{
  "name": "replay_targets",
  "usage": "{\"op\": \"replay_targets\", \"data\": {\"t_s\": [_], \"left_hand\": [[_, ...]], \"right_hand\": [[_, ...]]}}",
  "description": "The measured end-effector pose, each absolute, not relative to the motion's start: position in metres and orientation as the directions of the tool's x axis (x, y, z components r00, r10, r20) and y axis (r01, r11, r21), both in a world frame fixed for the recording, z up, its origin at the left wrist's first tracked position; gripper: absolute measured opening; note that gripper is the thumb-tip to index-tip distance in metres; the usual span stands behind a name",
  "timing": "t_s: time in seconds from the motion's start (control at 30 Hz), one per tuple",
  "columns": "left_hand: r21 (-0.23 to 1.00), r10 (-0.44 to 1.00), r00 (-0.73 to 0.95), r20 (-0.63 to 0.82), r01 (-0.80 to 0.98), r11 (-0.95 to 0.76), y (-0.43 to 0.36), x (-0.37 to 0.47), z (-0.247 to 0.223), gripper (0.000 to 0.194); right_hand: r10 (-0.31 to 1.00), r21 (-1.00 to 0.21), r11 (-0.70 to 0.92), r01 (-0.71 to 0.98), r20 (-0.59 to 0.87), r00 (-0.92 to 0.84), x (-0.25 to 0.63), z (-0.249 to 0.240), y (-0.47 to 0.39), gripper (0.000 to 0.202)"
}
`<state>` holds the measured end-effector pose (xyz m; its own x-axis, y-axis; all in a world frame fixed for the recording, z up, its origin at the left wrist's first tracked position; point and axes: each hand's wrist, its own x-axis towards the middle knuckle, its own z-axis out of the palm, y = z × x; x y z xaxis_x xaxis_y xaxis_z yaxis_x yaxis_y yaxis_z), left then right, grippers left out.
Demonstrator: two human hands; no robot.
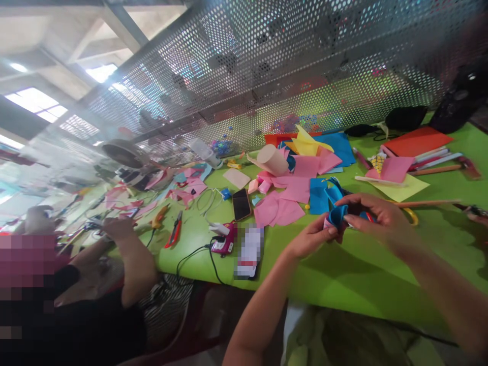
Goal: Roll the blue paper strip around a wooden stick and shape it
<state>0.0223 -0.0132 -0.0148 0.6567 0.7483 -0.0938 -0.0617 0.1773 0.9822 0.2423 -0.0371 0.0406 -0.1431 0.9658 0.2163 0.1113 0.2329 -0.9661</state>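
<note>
My left hand (314, 236) is closed around the lower part of a small curled piece of blue craft sheet (338, 215), with a bit of pink beside its fingers. From the other side, my right hand (381, 218) pinches the same piece at its upper edge between thumb and fingers. Whether it is paper, foam or felt I cannot tell. Just behind my hands lies a flat blue square (319, 196). Pink cut sheets (284, 208) spread to the left of it. A wooden stick (429, 203) lies just beyond my right hand.
A dark phone (241, 205), a magenta power strip (224, 240) with cords, and a red-handled cutter (174, 230) lie left on the green table (274, 284). Farther back stands a beige cylinder (272, 160). A perforated metal screen (244, 96) borders the table. Another person (95, 315) works at left.
</note>
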Motion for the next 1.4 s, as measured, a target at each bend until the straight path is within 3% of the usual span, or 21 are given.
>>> {"op": "replay_targets", "data": {"t_s": [0.23, 0.57, 0.83, 1.03, 1.4], "left_hand": [[0.992, 0.785, 0.618, -0.035, -0.072, 0.101, -0.015, 0.024, -0.015, 0.053], [0.994, 0.807, 0.588, -0.048, -0.054, 0.099, -0.014, 0.023, -0.017, 0.063], [0.987, 0.827, 0.557, -0.072, -0.081, 0.141, -0.013, 0.028, -0.019, 0.074], [0.996, 0.871, 0.487, -0.058, -0.028, 0.082, -0.012, 0.032, -0.028, 0.066], [0.996, 0.865, 0.497, -0.062, -0.021, 0.084, -0.011, 0.030, -0.024, 0.067]], "right_hand": [[0.974, -0.963, 0.222, 0.152, 0.213, -0.073, 0.241, 0.037, -0.037, 0.036], [0.968, -0.941, 0.252, 0.224, 0.249, -0.042, 0.240, 0.043, -0.035, 0.041], [0.934, -0.927, 0.335, 0.170, 0.302, -0.191, 0.242, 0.040, -0.035, 0.037], [0.887, -0.861, 0.444, 0.247, 0.383, -0.259, 0.241, 0.036, -0.034, 0.013], [0.825, -0.806, 0.549, 0.222, 0.478, -0.303, 0.242, 0.037, -0.034, 0.018]]}}
